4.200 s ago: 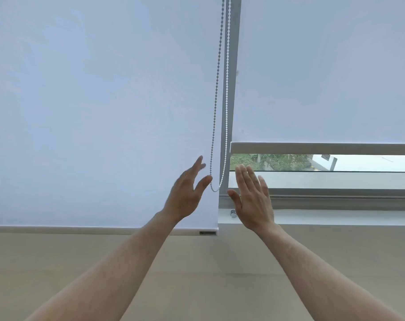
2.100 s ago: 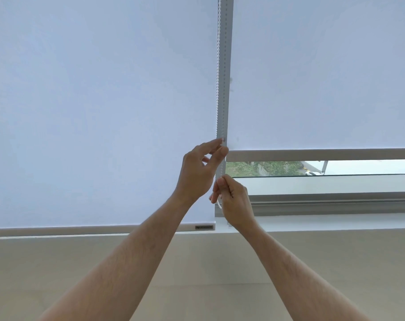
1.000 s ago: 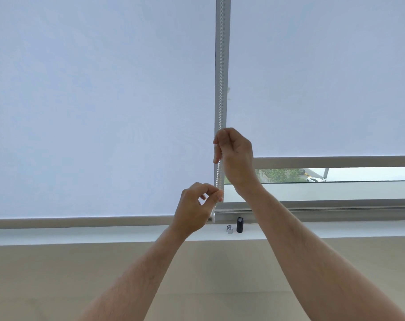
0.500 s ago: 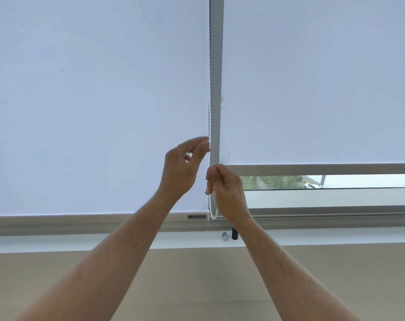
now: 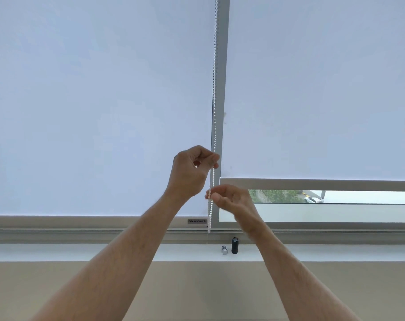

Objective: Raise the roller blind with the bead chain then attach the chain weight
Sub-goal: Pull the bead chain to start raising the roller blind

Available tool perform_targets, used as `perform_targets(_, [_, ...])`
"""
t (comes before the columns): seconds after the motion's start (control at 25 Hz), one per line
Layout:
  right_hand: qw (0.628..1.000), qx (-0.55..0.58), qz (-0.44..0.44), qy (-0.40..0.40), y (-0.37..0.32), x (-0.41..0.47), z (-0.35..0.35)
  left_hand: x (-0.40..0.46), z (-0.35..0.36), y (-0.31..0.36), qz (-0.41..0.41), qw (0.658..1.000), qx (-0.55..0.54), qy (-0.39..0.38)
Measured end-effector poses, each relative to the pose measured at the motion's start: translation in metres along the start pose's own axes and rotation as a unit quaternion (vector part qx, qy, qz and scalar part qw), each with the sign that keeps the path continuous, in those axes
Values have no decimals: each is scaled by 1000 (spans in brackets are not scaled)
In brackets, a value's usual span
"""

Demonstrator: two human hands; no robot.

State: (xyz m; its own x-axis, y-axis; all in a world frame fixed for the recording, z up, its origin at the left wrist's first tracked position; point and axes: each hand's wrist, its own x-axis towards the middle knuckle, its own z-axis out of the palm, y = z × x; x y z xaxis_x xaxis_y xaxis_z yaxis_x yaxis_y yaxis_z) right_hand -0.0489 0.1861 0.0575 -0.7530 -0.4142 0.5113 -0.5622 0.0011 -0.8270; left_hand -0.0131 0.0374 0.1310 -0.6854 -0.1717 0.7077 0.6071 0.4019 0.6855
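A white bead chain (image 5: pixel 214 93) hangs down the grey window post between two pale roller blinds. My left hand (image 5: pixel 190 172) pinches the chain up high, beside the left blind (image 5: pixel 99 107). My right hand (image 5: pixel 231 199) pinches the same chain a little lower. The chain's loop ends just below, near the left blind's bottom bar (image 5: pixel 81 220). On the white sill stand a small black cylinder, the chain weight (image 5: pixel 235 245), and a small silver piece (image 5: pixel 224 249) next to it.
The right blind (image 5: pixel 324 89) hangs higher, its bottom bar (image 5: pixel 317 184) leaving a strip of glass with trees and a white car outside. A beige wall (image 5: pixel 196 286) runs below the sill.
The left blind's bottom bar has risen from below the sill edge to just above the frame rail. My hands have swapped places on the chain several times, hand over hand.
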Motion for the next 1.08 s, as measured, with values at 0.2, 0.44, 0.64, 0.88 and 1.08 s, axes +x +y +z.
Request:
perform_targets(0.2, [992,-8,-71,100,-36,34,-8,-16,4,-17,22,999,23,-19])
perform_targets(0.44, [985,27,-119,118,-105,86,-5,-33,12,-32,16,998,42,-40])
perform_targets(0.64, [980,5,-131,147,-108,91,3,-36,9,-41,18,997,60,-53])
perform_targets(0.88, [977,-19,-134,166,-96,74,7,-28,-14,-38,14,995,9,-98])
perform_targets(1.08, [977,-39,-136,159,-79,60,16,20,-21,3,45,999,-15,-3])
